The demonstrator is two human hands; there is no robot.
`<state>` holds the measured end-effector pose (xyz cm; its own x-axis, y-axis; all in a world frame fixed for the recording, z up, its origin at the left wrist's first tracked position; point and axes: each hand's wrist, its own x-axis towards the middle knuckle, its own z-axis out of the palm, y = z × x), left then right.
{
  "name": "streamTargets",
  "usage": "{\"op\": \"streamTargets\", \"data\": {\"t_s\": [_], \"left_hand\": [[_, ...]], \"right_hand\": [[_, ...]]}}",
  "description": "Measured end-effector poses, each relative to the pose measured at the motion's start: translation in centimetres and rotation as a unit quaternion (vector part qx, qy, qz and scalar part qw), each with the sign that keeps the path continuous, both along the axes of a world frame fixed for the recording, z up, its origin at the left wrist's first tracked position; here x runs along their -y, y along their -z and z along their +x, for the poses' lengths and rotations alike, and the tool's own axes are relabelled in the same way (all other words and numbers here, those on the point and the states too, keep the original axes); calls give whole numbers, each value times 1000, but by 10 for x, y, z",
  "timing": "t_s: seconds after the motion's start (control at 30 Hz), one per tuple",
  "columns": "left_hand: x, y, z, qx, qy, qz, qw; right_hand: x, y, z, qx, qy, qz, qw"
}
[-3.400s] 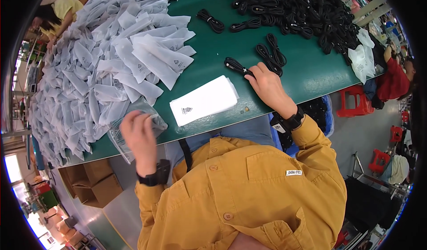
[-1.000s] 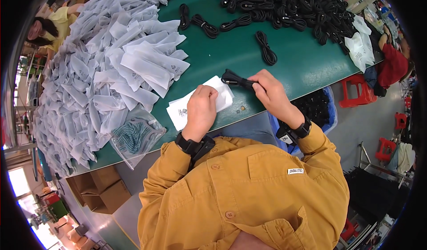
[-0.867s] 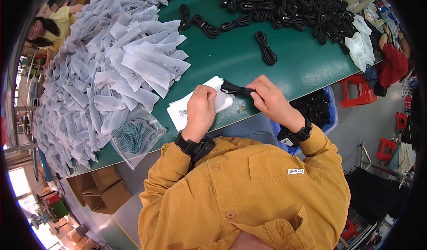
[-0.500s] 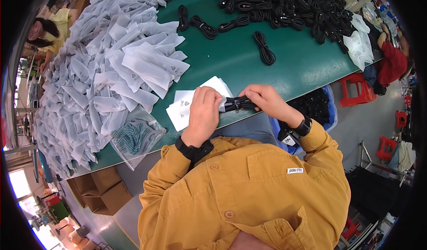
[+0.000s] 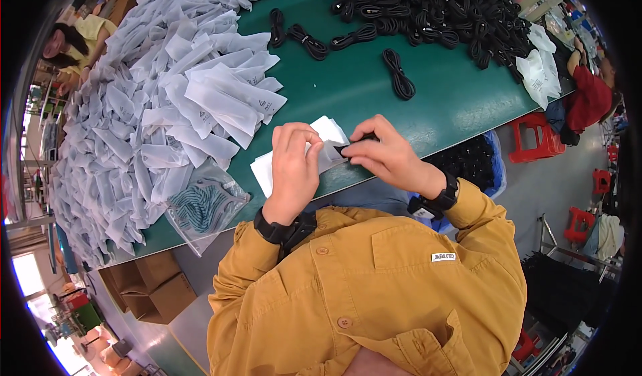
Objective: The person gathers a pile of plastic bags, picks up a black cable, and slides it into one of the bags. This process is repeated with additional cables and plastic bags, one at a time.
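Left hand (image 5: 293, 165): grasping white sleeve (image 5: 328, 155), mid-frame
Right hand (image 5: 391, 157): pinching black cable (image 5: 339, 151) at sleeve's mouth
Change: less cable shows now; insertion seems well along

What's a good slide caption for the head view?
Left hand holding a white bag, right hand gripping a black cable, at a green table heaped with pale bags and coiled cables.

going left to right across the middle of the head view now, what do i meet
Pile of pale pouches, left hand, right hand, blue container, red stool.
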<state>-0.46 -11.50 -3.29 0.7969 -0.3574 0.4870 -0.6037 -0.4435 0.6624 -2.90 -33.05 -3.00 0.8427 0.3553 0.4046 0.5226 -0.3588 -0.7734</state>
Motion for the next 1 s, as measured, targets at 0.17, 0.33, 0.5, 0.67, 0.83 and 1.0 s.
{"op": "streamTargets", "data": {"t_s": [0.17, 0.33, 0.5, 0.67, 0.83, 1.0], "left_hand": [[-4, -8, 2, -87, 8, -63, 994], [-17, -18, 7, -287, 23, -217, 933], [-48, -43, 36, -368, 82, -420, 825], [-122, -58, 82, -168, -112, -314, 928], [-63, -50, 39, -20, -152, -1, 988], [1, 15, 4, -91, 0, 43, 995]], "right_hand": [[-20, 0, 3, 96, 34, 26, 994], [-34, -17, 10, 76, 56, 132, 987], [-25, -26, 25, 75, -34, 4, 997], [11, -23, 40, 193, 170, -150, 955], [59, 11, 49, 125, 361, -325, 865], [61, 27, 45, -23, 321, -303, 897]]}}
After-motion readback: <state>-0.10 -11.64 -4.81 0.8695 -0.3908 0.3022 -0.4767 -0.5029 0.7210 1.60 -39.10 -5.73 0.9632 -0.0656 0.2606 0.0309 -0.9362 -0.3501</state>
